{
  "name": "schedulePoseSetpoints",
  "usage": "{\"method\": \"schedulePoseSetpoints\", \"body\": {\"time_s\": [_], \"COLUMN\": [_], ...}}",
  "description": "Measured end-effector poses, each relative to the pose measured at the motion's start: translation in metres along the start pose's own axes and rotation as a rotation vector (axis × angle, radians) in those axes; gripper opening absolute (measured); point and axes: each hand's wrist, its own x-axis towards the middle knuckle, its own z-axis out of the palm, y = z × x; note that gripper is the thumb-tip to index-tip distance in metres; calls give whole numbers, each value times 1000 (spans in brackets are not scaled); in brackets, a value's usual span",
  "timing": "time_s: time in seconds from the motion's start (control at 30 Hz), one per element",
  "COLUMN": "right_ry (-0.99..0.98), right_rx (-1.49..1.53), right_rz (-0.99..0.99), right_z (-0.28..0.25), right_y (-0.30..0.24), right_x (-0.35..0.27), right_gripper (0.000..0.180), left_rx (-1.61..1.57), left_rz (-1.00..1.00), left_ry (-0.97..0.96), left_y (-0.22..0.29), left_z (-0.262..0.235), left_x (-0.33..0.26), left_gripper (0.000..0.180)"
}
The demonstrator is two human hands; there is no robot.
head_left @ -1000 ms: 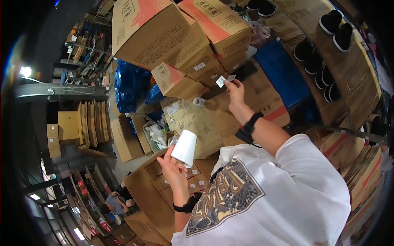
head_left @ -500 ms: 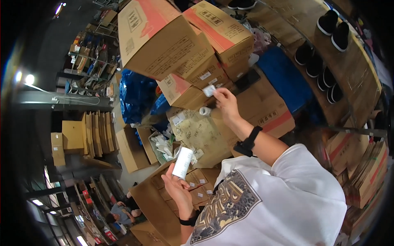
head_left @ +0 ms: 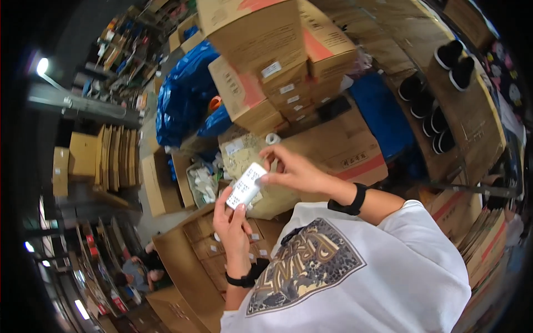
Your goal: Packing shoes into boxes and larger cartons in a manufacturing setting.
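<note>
A white roll of printed labels point(head_left: 244, 188) lies tilted in my left hand point(head_left: 233, 233), its fingers and thumb closed round the lower end. At the roll's upper end is my right hand point(head_left: 300, 173), thumb and fingertips pressed at its edge. Whether a loose label is between those fingertips cannot be made out. Below the left hand stands an open carton point(head_left: 186, 266) packed with several small brown boxes point(head_left: 205, 247), some bearing white labels. Another white roll point(head_left: 272, 139) rests beyond my hands, beside a worn, scribbled-on tan surface point(head_left: 236, 145).
Large cartons point(head_left: 255, 33) are stacked ahead. A blue plastic bag point(head_left: 186, 94) and a bin of white scraps point(head_left: 202, 183) stand at left. Black shoes point(head_left: 461, 72) line a board at right. Flattened cartons point(head_left: 488, 244) lean nearby. A person point(head_left: 139, 272) is at lower left.
My right hand, with a white label in its fingers before, has come back toward me to the roll. The left hand has tilted the roll and shifted slightly up and left.
</note>
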Motion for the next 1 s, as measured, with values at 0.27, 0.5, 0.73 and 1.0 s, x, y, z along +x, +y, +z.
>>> {"method": "schedulePoseSetpoints", "body": {"time_s": [0.27, 0.5, 0.73, 1.0], "right_ry": [-9, -75, -254, -52], "right_rx": [-166, -254, -166, -224], "right_rz": [-127, -231, -5, -290], "right_z": [-19, -22, -30, -23], "right_y": [-33, -21, -11, -37], "right_x": [4, 5, 1, 2], "right_gripper": [33, 21, 31, 27], "left_rx": [-63, -19, -129, -71], "left_rz": [36, 53, 41, 70], "left_ry": [-106, -115, -66, -90], "left_y": [1, -7, 7, 7], "left_z": [-1, -4, 8, 11], "left_x": [-3, -3, -1, -7], "left_gripper": [39, 36, 40, 38]}}
